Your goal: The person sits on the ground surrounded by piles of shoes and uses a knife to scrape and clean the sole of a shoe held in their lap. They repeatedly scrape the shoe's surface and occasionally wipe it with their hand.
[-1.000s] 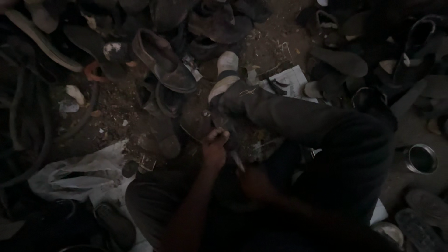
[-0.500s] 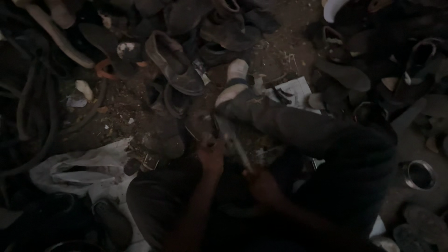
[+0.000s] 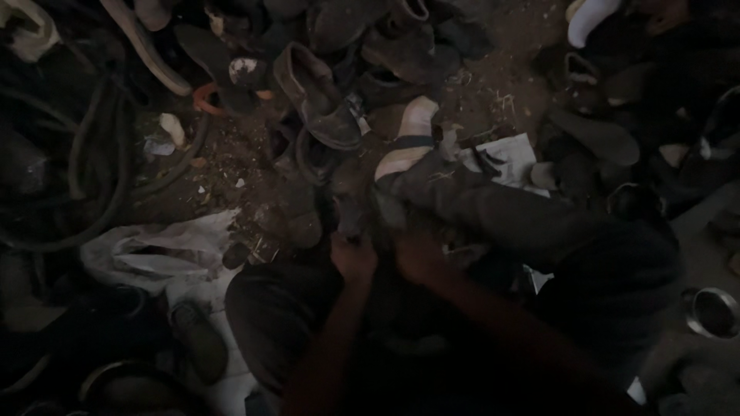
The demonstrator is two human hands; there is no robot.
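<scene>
Dim light. Left hand [image 3: 353, 258] and right hand [image 3: 418, 256] side by side above the lap, both curled and pressed to the near end of a dark shoe [image 3: 356, 208]; exact grip cannot be told. The shoe lies on the dirt floor [image 3: 501, 69] between the knees, beside the outstretched leg [image 3: 493, 208]. Left: crumpled plastic bag [image 3: 154, 250]. Right edge: metal bowl [image 3: 713, 312]. Beyond: worn brown shoe [image 3: 316, 96] among piled footwear
</scene>
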